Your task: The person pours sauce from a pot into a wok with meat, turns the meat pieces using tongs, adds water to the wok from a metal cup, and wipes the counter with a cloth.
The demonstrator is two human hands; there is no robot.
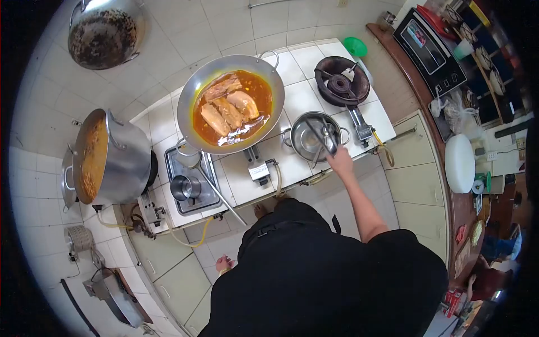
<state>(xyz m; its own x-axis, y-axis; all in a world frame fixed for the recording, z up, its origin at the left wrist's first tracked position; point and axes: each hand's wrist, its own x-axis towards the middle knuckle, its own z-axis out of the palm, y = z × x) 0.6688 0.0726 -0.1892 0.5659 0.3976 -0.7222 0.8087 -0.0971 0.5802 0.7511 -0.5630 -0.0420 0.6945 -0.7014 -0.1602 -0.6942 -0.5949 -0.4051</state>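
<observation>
My right hand point(341, 161) is closed around the end of what look like dark-handled tongs point(328, 137), which rest in a small steel pot point(304, 123) on the tiled counter. Low beside my body hangs my left hand point(224, 263), with nothing seen in it and its fingers loosely bent and apart. A large wok point(188, 106) stands on a burner left of the small pot. Inside it, several pieces of meat point(228, 110) lie in orange-brown liquid. A long-handled ladle point(191, 160) leans across a metal tray point(209, 203) with steel cups point(185, 187).
On the left stands a tall stockpot point(124, 160) holding brown liquid. A bare gas burner point(341, 83) sits at the right end, near a green bowl point(355, 46). Gas hoses point(197, 240) run along the counter's front edge. People point(489, 278) are far right.
</observation>
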